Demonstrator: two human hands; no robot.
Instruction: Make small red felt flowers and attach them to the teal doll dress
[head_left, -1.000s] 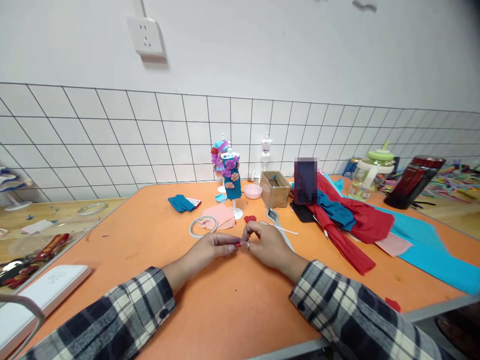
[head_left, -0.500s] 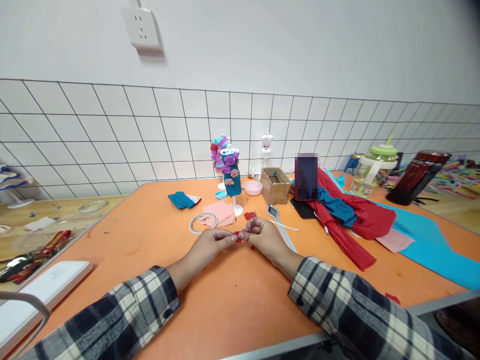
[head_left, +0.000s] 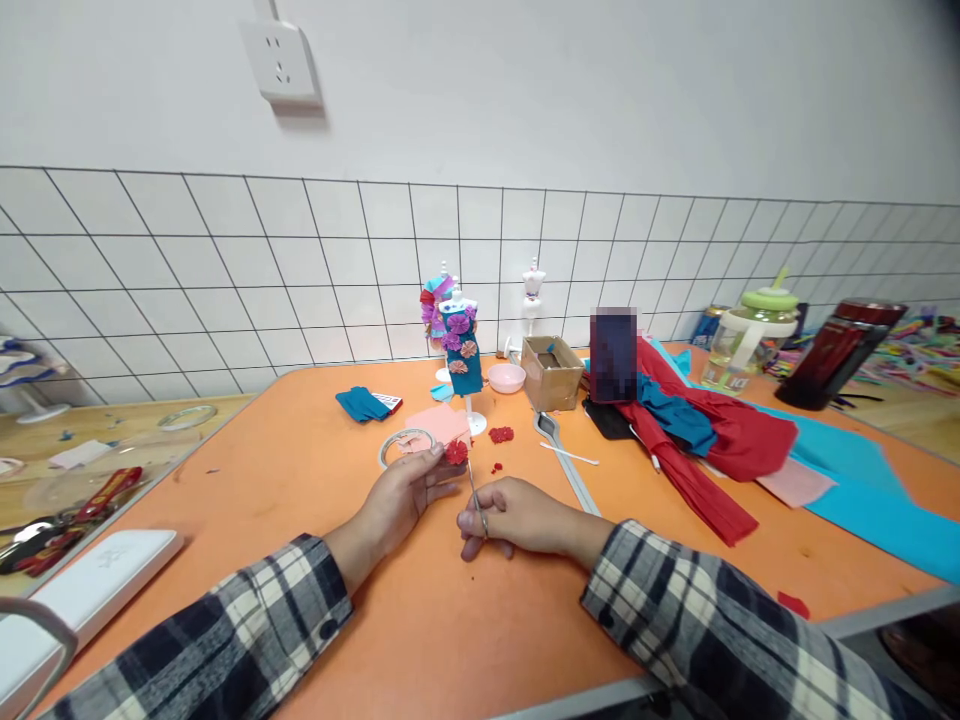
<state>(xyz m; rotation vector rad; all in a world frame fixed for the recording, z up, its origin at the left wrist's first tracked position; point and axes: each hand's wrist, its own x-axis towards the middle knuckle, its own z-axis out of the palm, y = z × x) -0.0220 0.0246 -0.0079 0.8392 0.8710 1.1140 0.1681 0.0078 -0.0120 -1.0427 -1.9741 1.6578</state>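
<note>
Between the thumb and fingers of my left hand (head_left: 401,500) is a small red fabric flower (head_left: 456,453), its ruffled face showing. My right hand (head_left: 514,515) grips small metal scissors (head_left: 476,495); the blades point up towards the flower's right edge. I cannot tell whether they touch it. Just beyond lies a red ruffled piece (head_left: 502,434), with tiny red scraps (head_left: 497,468) nearer me. A roll of tape (head_left: 386,447) and pink fabric (head_left: 439,425) lie behind my left hand. Farther back stands a mini dress form (head_left: 463,350) in a teal dress with purple and peach flowers.
At the back are a pink bowl (head_left: 506,378), a cardboard box (head_left: 553,372) and a bare white dress form (head_left: 533,290). Red fabric (head_left: 697,460), a green-lidded bottle (head_left: 750,345) and a dark flask (head_left: 840,355) occupy the right. A white power bank (head_left: 97,590) lies left.
My hands have moved apart. The left has shifted slightly left, turning the red flower into view; the right has dropped nearer me with the scissors.
</note>
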